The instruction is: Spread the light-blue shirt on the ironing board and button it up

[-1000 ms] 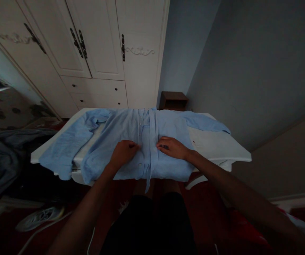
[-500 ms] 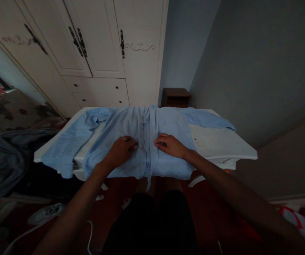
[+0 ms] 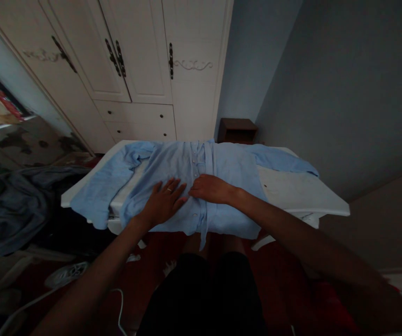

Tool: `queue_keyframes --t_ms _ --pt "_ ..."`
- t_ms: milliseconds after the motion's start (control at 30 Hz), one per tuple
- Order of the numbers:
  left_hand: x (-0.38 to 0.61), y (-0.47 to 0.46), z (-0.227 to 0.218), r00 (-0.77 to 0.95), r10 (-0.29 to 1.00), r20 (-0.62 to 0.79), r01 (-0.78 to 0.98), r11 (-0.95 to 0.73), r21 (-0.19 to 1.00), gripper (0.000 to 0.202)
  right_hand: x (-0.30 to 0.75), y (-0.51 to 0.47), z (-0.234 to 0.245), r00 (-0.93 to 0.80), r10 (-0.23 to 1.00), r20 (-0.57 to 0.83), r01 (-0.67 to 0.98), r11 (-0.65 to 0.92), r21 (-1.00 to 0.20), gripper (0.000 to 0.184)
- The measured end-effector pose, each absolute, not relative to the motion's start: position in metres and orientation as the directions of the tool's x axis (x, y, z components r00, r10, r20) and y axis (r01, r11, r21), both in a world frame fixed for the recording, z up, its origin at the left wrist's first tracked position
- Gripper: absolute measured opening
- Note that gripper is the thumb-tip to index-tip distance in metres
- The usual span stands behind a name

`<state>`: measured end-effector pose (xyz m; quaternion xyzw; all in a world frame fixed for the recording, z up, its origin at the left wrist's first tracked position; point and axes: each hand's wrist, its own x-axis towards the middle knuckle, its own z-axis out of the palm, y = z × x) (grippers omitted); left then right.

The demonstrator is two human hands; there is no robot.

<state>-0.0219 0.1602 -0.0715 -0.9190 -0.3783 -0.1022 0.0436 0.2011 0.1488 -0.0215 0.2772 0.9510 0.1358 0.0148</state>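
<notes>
A light blue button-up shirt (image 3: 236, 163) lies spread over a white table (image 3: 288, 189), its sleeves stretched out to both sides. The button strip runs down the middle, and a loose strip of cloth hangs over the near edge. On the left front panel my left hand (image 3: 164, 200) rests flat with its fingers spread, a ring on one of them. My right hand (image 3: 212, 188) is closed at the button strip, its curled fingers on the cloth and just right of my left fingertips. Its fingertips are partly hidden.
A white wardrobe (image 3: 197, 102) stands behind the table, with a small brown cabinet (image 3: 238, 125) beside it. Dark clothes (image 3: 18, 205) are heaped at the left. A white cord (image 3: 121, 305) lies on the red floor. A grey wall rises at the right.
My right hand has moved left across to the button strip. My left hand has flattened, its fingers spreading on the cloth. The view has shifted slightly left.
</notes>
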Motion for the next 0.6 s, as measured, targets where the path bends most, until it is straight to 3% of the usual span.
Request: queue_keyframes --t_ms 167,300,467,600 --pt "-0.023 0.161 -0.074 0.705 0.671 0.231 0.693 -0.721 -0.018 0.057 0.207 0.152 -0.015 -0.891 0.452 0.041 0.434 0.822 0.368 0.019" --pt "-0.023 0.161 -0.077 0.698 0.670 0.252 0.694 -0.720 -0.005 0.057 0.208 0.151 -0.016 -0.894 0.447 0.033 0.427 0.825 0.370 0.019" --pt "-0.025 0.162 -0.078 0.695 0.660 0.286 0.681 -0.732 0.035 0.057 0.217 0.152 -0.028 -0.854 0.515 0.074 0.519 0.838 0.167 0.025" --pt "-0.023 0.150 -0.077 0.636 0.638 0.434 0.645 -0.748 0.153 0.054 0.227 0.149 -0.035 -0.796 0.572 0.195 0.583 0.813 -0.004 0.037"
